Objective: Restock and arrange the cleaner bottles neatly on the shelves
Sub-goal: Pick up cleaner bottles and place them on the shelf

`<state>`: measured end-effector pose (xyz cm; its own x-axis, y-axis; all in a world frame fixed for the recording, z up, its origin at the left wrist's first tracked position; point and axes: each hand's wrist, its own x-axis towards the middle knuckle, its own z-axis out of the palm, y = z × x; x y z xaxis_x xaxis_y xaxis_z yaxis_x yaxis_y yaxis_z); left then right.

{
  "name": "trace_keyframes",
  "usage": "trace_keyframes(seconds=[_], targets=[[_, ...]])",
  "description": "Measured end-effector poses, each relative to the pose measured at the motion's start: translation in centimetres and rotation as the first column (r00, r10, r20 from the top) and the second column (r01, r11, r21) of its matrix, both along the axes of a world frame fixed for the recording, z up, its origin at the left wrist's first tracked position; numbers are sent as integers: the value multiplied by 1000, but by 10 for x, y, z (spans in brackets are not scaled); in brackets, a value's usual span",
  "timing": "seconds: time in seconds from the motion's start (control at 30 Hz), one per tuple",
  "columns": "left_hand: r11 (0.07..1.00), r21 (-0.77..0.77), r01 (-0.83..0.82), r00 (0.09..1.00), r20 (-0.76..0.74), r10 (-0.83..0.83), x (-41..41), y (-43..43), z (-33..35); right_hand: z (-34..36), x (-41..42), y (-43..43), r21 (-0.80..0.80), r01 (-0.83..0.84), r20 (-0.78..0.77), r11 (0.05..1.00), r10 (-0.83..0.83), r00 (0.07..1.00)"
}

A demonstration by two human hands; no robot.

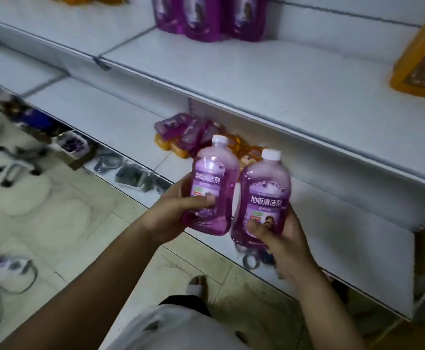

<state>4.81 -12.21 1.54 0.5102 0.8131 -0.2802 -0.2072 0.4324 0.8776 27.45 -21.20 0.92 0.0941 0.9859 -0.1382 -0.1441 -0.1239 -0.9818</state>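
Grip tight at base: left hand (178,214) on left bottle (212,178), right hand (285,238) on right bottle (265,195).

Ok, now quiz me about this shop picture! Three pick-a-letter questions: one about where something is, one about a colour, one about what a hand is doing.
1. The heap of lying bottles is: A) on the floor B) on the lower shelf C) in a basket
2. The cap of the right bottle is: A) white B) red C) black
3. The left hand is: A) empty B) gripping the left bottle C) pointing
Answers: 1B, the shelf lies under it; 2A, it shows white; 3B, it clasps that bottle.
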Motion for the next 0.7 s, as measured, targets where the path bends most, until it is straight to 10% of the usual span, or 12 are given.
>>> trace_keyframes(seconds=[0.3, 0.7], targets=[[850, 415, -324, 940, 38, 340, -52, 12, 129, 124, -53, 35, 412, 55, 17, 910, -68, 998], [589, 795, -146, 965, -16, 262, -49, 189, 226, 213, -58, 176, 541, 280, 141, 793, -413, 900]])
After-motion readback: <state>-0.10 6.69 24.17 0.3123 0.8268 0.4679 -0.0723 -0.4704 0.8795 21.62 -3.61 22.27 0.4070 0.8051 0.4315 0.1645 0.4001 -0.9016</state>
